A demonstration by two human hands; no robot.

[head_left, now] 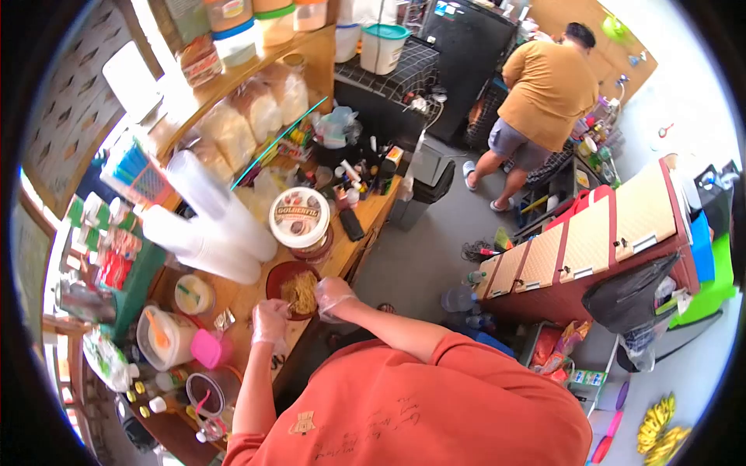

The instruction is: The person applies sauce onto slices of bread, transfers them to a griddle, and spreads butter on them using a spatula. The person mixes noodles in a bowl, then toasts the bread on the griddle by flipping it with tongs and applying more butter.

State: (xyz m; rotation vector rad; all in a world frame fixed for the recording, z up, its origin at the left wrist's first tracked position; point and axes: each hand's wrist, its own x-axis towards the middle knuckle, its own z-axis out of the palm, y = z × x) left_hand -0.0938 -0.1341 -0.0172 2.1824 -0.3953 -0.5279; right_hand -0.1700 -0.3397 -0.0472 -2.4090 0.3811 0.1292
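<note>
A dark red bowl (281, 273) with pale yellow noodles (300, 295) sits at the wooden counter's front edge. My left hand (270, 321), in a clear plastic glove, is at the bowl's near left side with its fingers curled closed. What those fingers hold is too small to make out. On the opposite side, my gloved right hand (334, 300) is closed at the bowl's right rim, its fingertips close to the noodles. Just beyond the bowl stands a white round tub (299, 217) with a printed lid.
Tall stacks of plastic cups (225, 225) rise behind the bowl. A white bucket (167, 339) with an orange scoop and a pink container (210, 349) stand left. A dark phone-like object (351, 224) lies near the edge. Another person (548, 97) stands at the back.
</note>
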